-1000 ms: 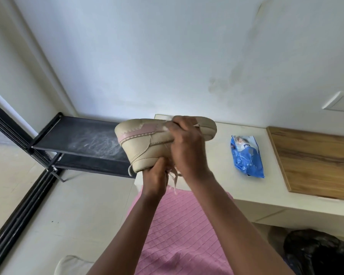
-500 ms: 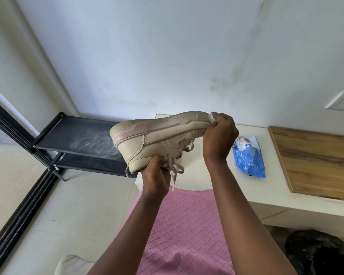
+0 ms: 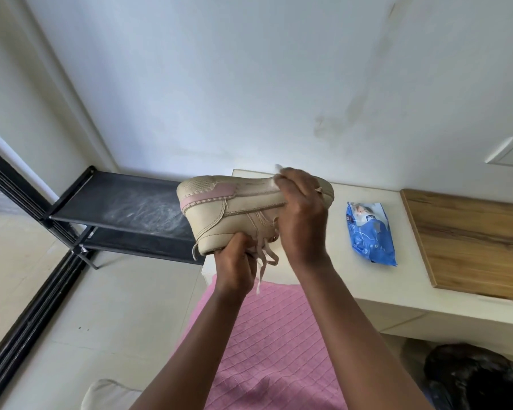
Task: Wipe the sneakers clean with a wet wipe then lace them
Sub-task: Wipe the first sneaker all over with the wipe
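One beige sneaker (image 3: 219, 214) is held sole-up over the cream tabletop (image 3: 338, 261) edge. The left hand (image 3: 236, 261) grips it from below, and the right hand (image 3: 302, 214) curls around a wet wipe (image 3: 278, 168) on its sole. A blue wipes pack (image 3: 370, 235) lies on the tabletop, and a black shoe rack (image 3: 125, 208) stands by the white wall (image 3: 249, 84).

Bare white tabletop (image 3: 335, 261) is left on both sides of the blue plastic wipes packet (image 3: 370, 233). Right of the packet, room is bounded by the brown wooden board (image 3: 468, 241). Left of it, passage is blocked by the raised beige sneaker (image 3: 231, 214), which is gripped by the left hand (image 3: 234, 261) and covered by the right hand (image 3: 302, 214), in which a white wet wipe (image 3: 278, 167) is held.
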### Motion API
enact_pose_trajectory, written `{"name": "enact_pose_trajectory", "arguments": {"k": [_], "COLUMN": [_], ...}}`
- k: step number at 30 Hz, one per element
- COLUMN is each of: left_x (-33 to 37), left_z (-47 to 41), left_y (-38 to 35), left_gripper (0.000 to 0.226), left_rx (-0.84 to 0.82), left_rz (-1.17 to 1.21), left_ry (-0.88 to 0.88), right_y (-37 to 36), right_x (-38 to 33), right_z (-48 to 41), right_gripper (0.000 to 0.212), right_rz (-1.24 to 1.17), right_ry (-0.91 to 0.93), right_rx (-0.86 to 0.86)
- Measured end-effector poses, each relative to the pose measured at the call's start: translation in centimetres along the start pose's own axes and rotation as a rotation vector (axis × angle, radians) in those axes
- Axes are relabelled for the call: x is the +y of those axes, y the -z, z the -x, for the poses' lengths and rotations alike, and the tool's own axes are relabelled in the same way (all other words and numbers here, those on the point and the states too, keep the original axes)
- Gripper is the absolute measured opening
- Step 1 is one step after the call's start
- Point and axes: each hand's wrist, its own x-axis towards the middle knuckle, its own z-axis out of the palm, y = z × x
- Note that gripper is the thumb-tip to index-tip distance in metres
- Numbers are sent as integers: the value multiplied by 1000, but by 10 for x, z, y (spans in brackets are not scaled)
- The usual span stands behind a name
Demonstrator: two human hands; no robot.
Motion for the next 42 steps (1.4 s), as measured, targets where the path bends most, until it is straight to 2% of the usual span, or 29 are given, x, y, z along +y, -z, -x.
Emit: {"name": "enact_pose_trajectory", "arguments": {"k": [5, 7, 9, 10, 12, 13, 14, 17, 20, 22, 24, 26, 28, 30, 32, 33, 35, 38, 40, 42], "left_x": [0, 1, 5, 9, 11, 12, 13, 12, 5, -2, -3, -2, -1, -2, -4, -6, -4, -4, -5, -4], "left_z": [0, -3, -8, -10, -14, -14, -13, -9, -2, 2, 5, 3, 0, 2, 4, 5, 10, 19, 18, 20], "left_y": [-7, -3, 3, 3, 6, 4, 1, 1, 2, 5, 4, 3, 1, -4, -6, -5, -7, -11, -5, -1], "left_gripper": [44, 48, 21, 23, 62, 72, 72, 56, 55, 58, 52, 36, 26, 26, 23, 20, 16, 36, 25, 36], "left_rx": [67, 78, 30, -12, -112, -163, -196, -267, -298, -284, -287, -284, -241, -198, -160, -140, -166, -201, -182, -183], "left_rz": [154, 244, 357, 410, 467, 488, 490, 344, 7, -193, -381, -395, -261, -195, -242, -311, -517, -680, -706, -759], "left_ry": [85, 118, 170, 197, 227, 236, 235, 240, 219, 172, 106, 59, 80, 101, 107, 108, 89, 105, 168, 223], "right_y": [0, 1, 3, 3, -1, -3, -5, 1, 5, 4, 2, 1, 5, 13, 20, 20, 15, 7, 6, 8], "right_x": [24, 31, 38, 40, 41, 39, 37, 30, 28, 28, 32, 37, 38, 33, 23, 18, 7, -12, -23, -25], "right_z": [-1, -2, -5, -5, -3, -4, -6, -19, -30, -30, -26, -23, -22, -26, -32, -34, -32, -20, -11, -6], "right_gripper": [36, 34, 31, 29, 24, 22, 20, 22, 25, 23, 25, 29, 26, 23, 24, 27, 33, 35, 35, 34], "right_rz": [15, 6, -37, -63, -129, -174, -216, -207, -195, -230, -265, -323, -388, -337, -204, -167, -94, -18, -69, -99], "right_ry": [-226, -375, -592, -717, -887, -908, -912, -890, -886, -910, -962, -1010, -1029, -977, -756, -589, -307, -88, 69, 198], "right_rx": [203, 264, 310, 304, 233, 228, 246, 241, 169, 157, 145, 155, 267, 477, 592, 542, 310, 4, -111, -173]}}
